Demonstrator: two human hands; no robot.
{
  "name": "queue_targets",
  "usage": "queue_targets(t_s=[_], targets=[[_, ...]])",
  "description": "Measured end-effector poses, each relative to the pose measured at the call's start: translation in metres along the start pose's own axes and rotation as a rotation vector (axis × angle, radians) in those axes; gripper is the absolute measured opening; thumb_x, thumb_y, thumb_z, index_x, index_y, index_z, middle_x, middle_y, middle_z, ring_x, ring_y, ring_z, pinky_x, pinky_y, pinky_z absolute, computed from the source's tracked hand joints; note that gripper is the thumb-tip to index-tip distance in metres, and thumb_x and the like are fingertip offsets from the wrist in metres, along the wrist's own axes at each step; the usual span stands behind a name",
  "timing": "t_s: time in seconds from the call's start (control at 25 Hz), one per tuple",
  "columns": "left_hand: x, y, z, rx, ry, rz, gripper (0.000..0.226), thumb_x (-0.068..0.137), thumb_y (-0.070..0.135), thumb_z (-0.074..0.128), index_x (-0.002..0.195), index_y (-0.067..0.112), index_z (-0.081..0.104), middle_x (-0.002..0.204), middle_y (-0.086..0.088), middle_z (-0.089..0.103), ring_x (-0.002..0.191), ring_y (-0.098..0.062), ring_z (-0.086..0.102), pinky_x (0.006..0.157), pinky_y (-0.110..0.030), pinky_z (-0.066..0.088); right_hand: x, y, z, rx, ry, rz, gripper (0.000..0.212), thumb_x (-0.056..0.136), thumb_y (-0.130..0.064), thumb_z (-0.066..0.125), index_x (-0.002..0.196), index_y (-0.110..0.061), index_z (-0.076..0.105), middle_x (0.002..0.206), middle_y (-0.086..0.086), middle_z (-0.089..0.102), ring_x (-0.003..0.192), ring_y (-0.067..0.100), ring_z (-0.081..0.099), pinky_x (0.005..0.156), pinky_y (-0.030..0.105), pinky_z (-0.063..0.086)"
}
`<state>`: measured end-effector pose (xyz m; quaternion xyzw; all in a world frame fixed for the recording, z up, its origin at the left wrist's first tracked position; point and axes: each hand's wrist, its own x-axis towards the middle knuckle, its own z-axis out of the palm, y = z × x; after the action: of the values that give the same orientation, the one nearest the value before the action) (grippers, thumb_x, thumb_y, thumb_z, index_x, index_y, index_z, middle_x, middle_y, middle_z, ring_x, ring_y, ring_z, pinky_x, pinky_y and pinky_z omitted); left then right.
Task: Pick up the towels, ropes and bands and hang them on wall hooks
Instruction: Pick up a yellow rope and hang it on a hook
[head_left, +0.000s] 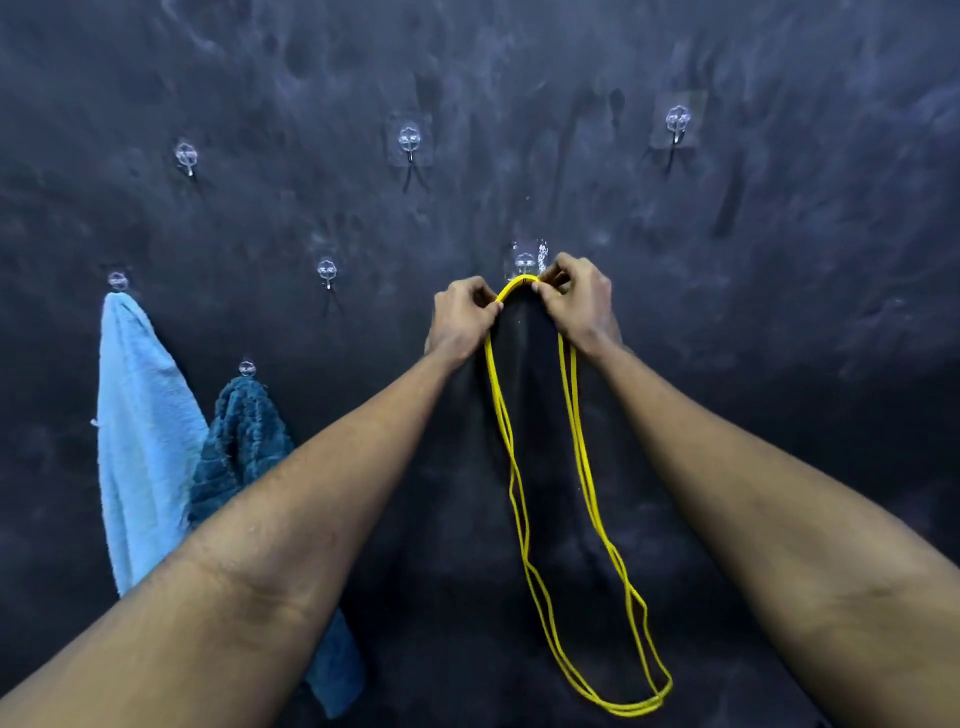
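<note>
1. The left hand (462, 312) pinched the yellow rope (511, 284) between thumb and curled fingers, on the left side of the rope's top bend.
2. The right hand (576, 301) pinched the same bend from the right side, its fingers curled round the strands. The two hands were close together, with the arch of rope between them.
3. The rope was gathered into several loops. Its top bend sat just below the clear hook (524, 262) on the dark wall (779, 364). I could not tell whether the bend was caught on the hook's prong.
4. From the hands, the loops hung down against the wall in long strands, left and right, and joined in a curve low down to the right.
5. Far to the left, the light blue towel (140, 415) hung from the left-most hook (118, 280).
6. Just beside it, and lower, the teal towel (244, 441) hung from the low hook (247, 368). The left forearm crossed in front of both towels.
7. Four bare hooks were on the wall: the upper left hook (186, 155), the upper middle hook (410, 139), the upper right hook (678, 119) and the middle hook (327, 270).
</note>
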<state>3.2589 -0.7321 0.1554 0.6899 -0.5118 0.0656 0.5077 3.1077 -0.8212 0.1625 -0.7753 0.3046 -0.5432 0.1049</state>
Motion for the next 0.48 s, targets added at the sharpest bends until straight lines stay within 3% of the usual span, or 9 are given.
queue_targets(t_s=[0.28, 0.48], targets=[[-0.001, -0.001, 0.015, -0.060, -0.052, -0.037, 0.008, 0.079, 0.024, 0.072, 0.075, 0.022, 0.065, 0.073, 0.003, 0.069, 0.079, -0.017, 0.067, 0.074, -0.028, 0.055, -0.017, 0.001, 0.016, 0.100, 0.043, 0.104, 0.021, 0.077, -0.023, 0.075, 0.091, -0.018, 0.060, 0.092, 0.001, 0.066, 0.079, 0.017, 0.063, 0.076, 0.032, 0.052], [0.023, 0.009, 0.000, -0.282, 0.049, -0.144, 0.007, 0.064, 0.028, 0.064, 0.066, 0.022, 0.065, 0.072, 0.000, 0.074, 0.073, -0.016, 0.073, 0.075, -0.036, 0.061, -0.042, 0.005, 0.019, 0.110, -0.126, 0.333, 0.025, 0.091, -0.040, 0.060, 0.094, -0.015, 0.062, 0.079, -0.003, 0.071, 0.085, 0.019, 0.065, 0.074, 0.029, 0.045]])
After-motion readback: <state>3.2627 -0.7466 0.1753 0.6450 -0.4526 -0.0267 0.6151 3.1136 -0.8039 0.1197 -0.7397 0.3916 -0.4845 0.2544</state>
